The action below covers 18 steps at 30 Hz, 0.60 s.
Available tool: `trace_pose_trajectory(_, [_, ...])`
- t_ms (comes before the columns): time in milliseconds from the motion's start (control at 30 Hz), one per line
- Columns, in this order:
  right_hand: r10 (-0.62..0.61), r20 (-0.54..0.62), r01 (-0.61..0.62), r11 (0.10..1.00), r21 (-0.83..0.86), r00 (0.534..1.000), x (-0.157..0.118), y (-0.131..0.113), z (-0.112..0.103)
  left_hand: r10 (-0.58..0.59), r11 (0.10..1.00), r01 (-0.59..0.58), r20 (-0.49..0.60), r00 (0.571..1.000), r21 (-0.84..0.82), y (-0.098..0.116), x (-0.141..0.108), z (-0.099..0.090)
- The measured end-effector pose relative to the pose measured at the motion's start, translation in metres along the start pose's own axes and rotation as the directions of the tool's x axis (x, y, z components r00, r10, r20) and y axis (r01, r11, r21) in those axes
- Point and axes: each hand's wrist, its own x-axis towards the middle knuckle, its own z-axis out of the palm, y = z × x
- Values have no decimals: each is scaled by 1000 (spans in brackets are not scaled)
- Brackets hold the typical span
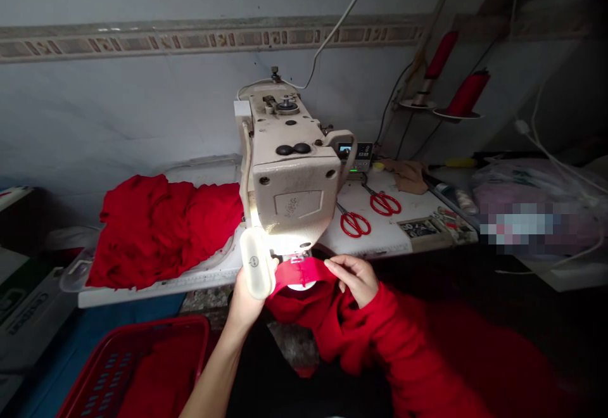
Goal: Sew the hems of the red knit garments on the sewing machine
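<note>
Red, soft-looking cloth (pixel 304 273) curves between the left hand (pixel 251 291) and the right hand (pixel 357 277), pinched at its edge by the right.

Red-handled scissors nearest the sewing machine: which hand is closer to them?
Right. The right hand is in front of the scissors, pinching the red fabric; the left hand is farther, across the fabric, partly behind the lamp.

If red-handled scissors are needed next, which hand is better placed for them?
Right, probably. The right hand is on the same side of the sewing machine as the scissors, and nearer; the left hand is on the other side, partly behind the lamp.
</note>
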Motion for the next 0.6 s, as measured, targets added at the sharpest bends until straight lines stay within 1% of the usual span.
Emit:
trace_pose_trajectory(67, [10, -42, -9, 999, 37, 999, -8, 6, 1, -17, 1000, 17, -30, 999, 7, -8, -5, -10])
trace_pose_trajectory(133, [29, -35, -27, 998, 58, 999, -19, 8, 3, -41, 999, 42, -38, 998, 8, -17, -8, -23])
trace_pose_trajectory(267, [61, 93, -67, 996, 53, 994, -42, 8, 19, -135, 991, 135, 9, 991, -17, -33, -12, -45])
trace_pose_trajectory(333, [62, 132, -69, 996, 50, 989, -49, 9, 31, -176, 981, 179, 42, 984, -81, -37, -14, -50])
trace_pose_trajectory(433, [33, 156, -38, 999, 28, 987, -54, 12, 48, -189, 951, 204, 89, 978, -232, -35, -22, -45])
trace_pose_trajectory(500, [-31, 162, 34, 999, -18, 986, -54, 11, 55, -206, 926, 231, 113, 972, -299, -30, -30, -34])
trace_pose_trajectory(533, [-60, 179, 69, 997, -41, 982, -54, 8, 56, -220, 919, 251, 132, 966, -305, -27, -35, -28])
trace_pose_trajectory(600, [-89, 235, 104, 993, -51, 968, -55, 1, 54, -235, 925, 280, 193, 953, -257, -22, -44, -18])
